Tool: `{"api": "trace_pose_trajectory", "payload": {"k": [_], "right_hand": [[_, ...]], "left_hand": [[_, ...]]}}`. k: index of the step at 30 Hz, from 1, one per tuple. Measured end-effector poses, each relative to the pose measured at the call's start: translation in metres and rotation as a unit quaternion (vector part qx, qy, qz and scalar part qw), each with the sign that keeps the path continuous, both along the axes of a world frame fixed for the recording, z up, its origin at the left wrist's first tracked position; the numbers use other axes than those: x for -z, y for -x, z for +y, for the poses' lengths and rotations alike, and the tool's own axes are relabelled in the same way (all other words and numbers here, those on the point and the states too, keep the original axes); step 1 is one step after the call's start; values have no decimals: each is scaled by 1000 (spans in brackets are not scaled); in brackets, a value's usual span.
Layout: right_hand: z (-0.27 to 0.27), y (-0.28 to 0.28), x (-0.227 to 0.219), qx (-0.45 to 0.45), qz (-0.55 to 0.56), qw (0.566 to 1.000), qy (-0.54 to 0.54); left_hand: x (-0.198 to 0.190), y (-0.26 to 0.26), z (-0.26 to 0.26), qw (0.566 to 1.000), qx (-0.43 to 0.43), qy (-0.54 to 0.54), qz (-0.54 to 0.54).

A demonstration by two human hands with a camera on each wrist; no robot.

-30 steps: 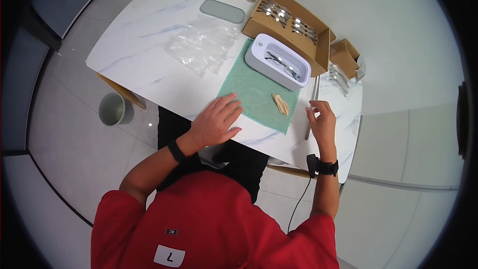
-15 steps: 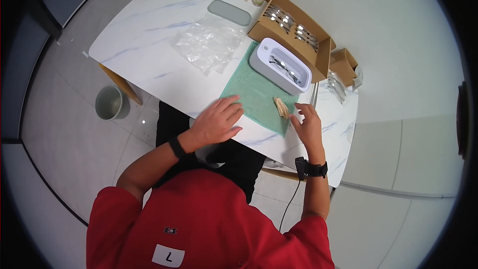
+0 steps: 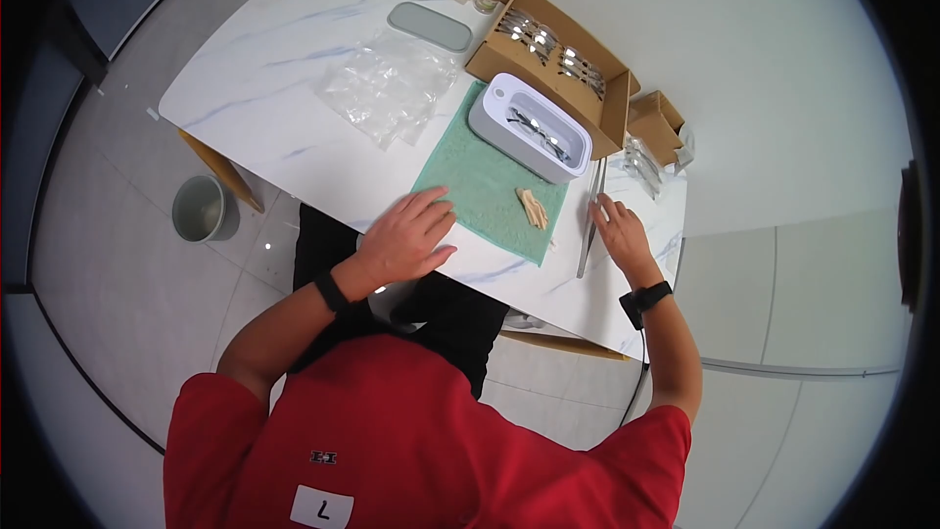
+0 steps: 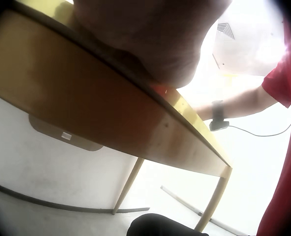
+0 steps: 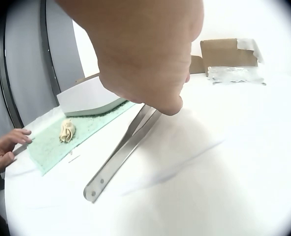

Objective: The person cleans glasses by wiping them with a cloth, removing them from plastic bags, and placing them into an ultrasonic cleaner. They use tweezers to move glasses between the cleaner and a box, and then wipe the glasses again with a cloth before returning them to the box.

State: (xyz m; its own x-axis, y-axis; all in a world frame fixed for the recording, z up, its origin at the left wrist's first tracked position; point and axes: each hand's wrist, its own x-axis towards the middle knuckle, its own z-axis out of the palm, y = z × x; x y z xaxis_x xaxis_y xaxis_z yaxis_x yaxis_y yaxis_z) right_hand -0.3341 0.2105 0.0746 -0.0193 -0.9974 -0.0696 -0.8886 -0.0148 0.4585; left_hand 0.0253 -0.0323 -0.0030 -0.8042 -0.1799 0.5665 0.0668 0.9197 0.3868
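My left hand [image 3: 403, 238], fingers spread, rests at the table's front edge, fingertips by the corner of a green cloth [image 3: 470, 181]. The right hand [image 3: 627, 240] is over metal tweezers [image 3: 586, 247], its fingers loosely bent at their upper part. In the right wrist view, that hand [image 5: 145, 59] hides the far end of the tweezers [image 5: 117, 161], whose arms stand apart; whether the fingertips touch them is unclear. A crumpled beige piece [image 3: 532, 209] lies on the cloth. Behind it stands a pale lilac basin [image 3: 519, 145] with glasses [image 3: 539, 134] inside.
A cardboard box [image 3: 615, 113] with several glasses stands behind the basin, a smaller box [image 3: 654, 125] and bagged items [image 3: 641, 167] to its right. Clear plastic bags [image 3: 387, 88] and a grey lid [image 3: 429, 26] lie left. A bin [image 3: 204, 211] is on the floor.
The right hand went left toward the beige piece, then came back right over the tweezers. My left hand has stayed by the cloth's corner. The view has shifted slightly.
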Motion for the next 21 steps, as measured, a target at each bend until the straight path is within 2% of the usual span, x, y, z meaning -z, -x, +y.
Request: {"api": "trace_pose_trajectory", "payload": {"k": [6, 18, 21], "right_hand": [[-14, -2, 11, -60, -13, 998, 4], [-7, 4, 15, -36, -23, 998, 35], [-6, 6, 7, 9, -59, 994, 95]], "left_hand": [[-1, 2, 0, 1000, 3, 12, -8], [0, 5, 1, 1000, 2, 13, -7], [0, 6, 1, 1000, -1, 15, -6]]}}
